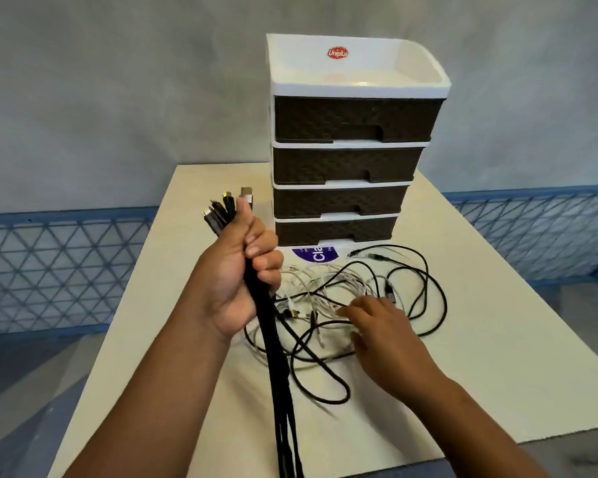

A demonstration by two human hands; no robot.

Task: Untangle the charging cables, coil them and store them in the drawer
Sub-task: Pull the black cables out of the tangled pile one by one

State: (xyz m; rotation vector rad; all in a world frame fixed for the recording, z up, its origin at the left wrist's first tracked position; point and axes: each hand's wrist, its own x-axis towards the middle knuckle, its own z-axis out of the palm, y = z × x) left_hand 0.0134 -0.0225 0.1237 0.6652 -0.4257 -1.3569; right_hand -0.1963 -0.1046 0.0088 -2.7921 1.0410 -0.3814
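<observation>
Left hand (pixel 237 270) grips a bundle of black cables (pixel 273 357) upright; right hand (pixel 382 326), fingers relaxed, touches the tangled cables (pixel 345 298) mid-worktop (pixel 497 339).

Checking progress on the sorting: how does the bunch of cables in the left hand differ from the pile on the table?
The bunch of black cables runs straight, plugs together above the left hand gripping it; the cable pile lies looped and tangled on the table. The bunch is all black; the pile mixes white and black. Neither is coiled yet.
</observation>
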